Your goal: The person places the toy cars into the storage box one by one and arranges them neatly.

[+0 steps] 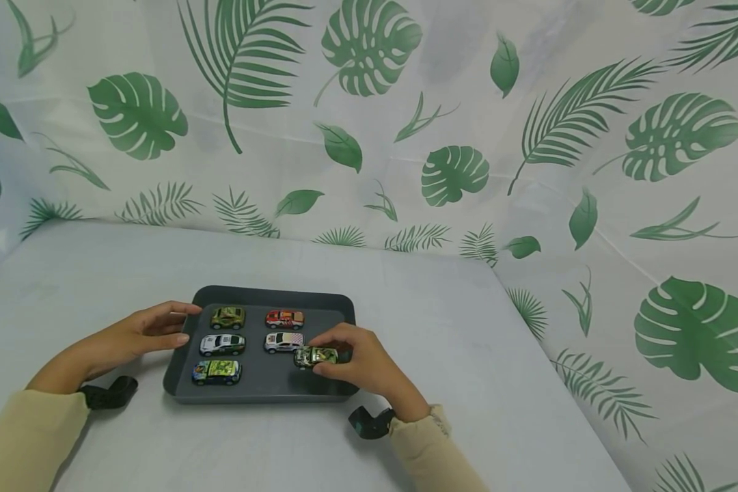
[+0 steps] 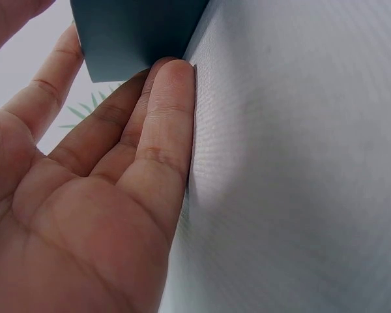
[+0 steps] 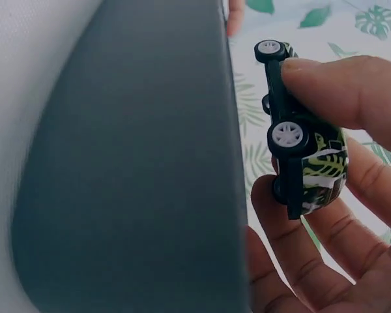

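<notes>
My right hand (image 1: 367, 359) pinches a camouflage-patterned toy car (image 1: 316, 357) between thumb and fingers over the right part of a dark grey tray (image 1: 264, 391). Close up in the right wrist view, the toy car (image 3: 306, 153) shows its white-spoked wheels and dark underside. At the tray's left edge, my left hand (image 1: 132, 335) rests with fairly straight fingers against the side. On the tray's left half stand a green camouflage car (image 1: 227, 317), a white-and-dark car (image 1: 222, 344) and a yellow-green car (image 1: 216, 372). Right of them are a red car (image 1: 285, 319) and a white-and-pink car (image 1: 283, 342).
The tray stands on a table under a white cloth (image 1: 270, 451). Behind and to the right hangs a white curtain (image 1: 375, 123) printed with green leaves. Black straps with small devices sit on both wrists, including the right wrist device (image 1: 370, 424).
</notes>
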`<state>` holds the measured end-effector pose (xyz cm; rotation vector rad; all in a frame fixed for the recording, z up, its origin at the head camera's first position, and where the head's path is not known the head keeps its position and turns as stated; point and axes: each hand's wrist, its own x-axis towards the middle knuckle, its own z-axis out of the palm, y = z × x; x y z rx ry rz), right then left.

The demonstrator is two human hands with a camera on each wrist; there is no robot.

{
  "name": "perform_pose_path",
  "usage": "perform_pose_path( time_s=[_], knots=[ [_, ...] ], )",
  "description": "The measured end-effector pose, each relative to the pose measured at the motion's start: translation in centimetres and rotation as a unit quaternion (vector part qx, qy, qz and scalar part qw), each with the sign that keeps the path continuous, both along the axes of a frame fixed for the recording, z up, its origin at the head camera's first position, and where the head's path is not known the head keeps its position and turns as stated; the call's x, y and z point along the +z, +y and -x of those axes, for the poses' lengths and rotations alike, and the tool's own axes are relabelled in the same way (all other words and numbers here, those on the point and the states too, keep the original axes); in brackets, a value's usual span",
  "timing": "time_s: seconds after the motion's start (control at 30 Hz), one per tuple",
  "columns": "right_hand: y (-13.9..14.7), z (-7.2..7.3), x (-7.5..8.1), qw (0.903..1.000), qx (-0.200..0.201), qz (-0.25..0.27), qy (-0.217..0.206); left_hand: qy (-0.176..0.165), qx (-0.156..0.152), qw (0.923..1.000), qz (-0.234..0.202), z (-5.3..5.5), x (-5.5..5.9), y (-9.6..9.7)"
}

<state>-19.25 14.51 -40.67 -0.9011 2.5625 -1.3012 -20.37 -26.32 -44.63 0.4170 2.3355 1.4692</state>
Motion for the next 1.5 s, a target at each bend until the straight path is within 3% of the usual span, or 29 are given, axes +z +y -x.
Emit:
perform_pose_path(
  time_s=[0.37,0.77,1.5],
  knots=[
    [-1.3,0.1,-0.5,0.9997,0.0,-0.021,-0.011,-0.009,0.001,1.0,-0.003,0.1,0.2,0.2],
    [-2.3,0.2,-1.3,0.9987,0.0,-0.05,0.012,-0.016,0.005,0.9999,-0.003,0.1,0.1,0.1],
    [-4.7,-0.2,-1.7,0.9936,-0.034,-0.108,0.008,-0.016,0.004,0.9998,0.006,0.1,0.2,-0.2]
  ],
)
